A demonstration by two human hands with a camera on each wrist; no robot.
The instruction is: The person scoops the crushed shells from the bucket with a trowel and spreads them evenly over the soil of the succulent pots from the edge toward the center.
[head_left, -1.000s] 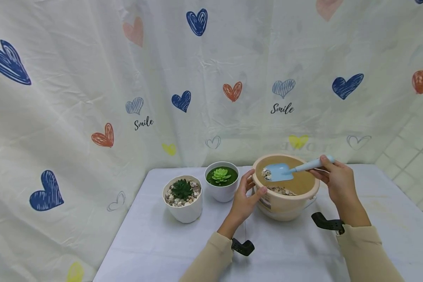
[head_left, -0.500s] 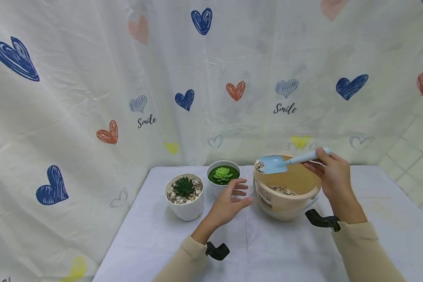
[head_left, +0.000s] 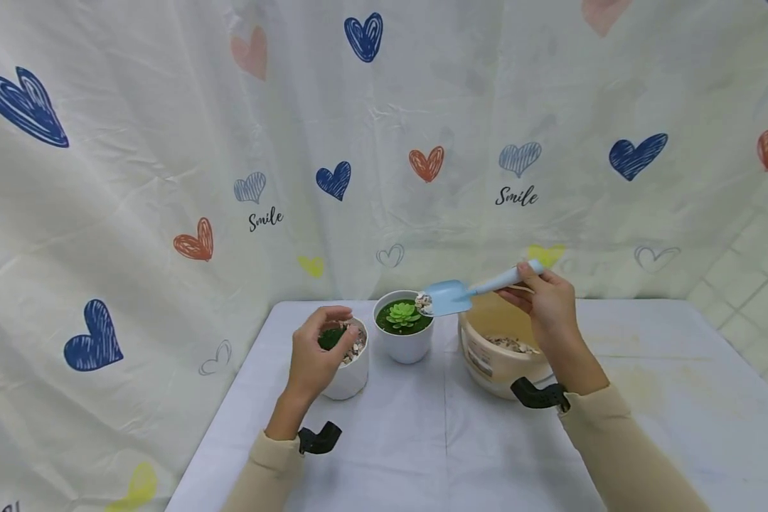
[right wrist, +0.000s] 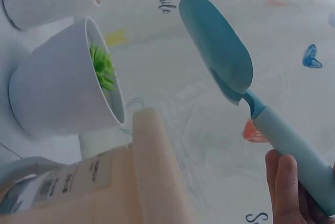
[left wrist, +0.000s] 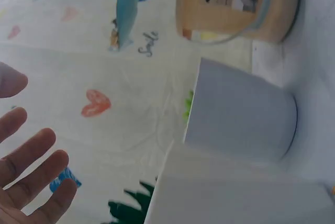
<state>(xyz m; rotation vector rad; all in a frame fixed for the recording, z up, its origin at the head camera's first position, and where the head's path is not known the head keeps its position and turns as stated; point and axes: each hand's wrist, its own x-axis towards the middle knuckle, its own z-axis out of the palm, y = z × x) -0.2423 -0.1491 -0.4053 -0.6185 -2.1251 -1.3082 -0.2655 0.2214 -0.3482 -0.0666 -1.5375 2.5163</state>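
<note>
Heart-printed sheeting (head_left: 384, 227) backs the bench's (head_left: 409, 441) far edge; the right hand (head_left: 550, 306) grips a shovel (head_left: 449, 296) face-up, likely to keep pebbles (head_left: 424, 304) aboard; the left hand (head_left: 312, 355) holds nothing.

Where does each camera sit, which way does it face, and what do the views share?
Head: on the head, facing forward and down at the table; left hand, right hand and sleeves show.
Left wrist: on that wrist, picture sideways, looking past the left fingers to trowel, bucket, light-leaved pot and dark-leaved pot; a little of the right hand shows.
Right wrist: on that wrist, also sideways, looking past the right fingers along the trowel, over the bucket.
Shared by both wrists: trowel, bucket, both pots.
</note>
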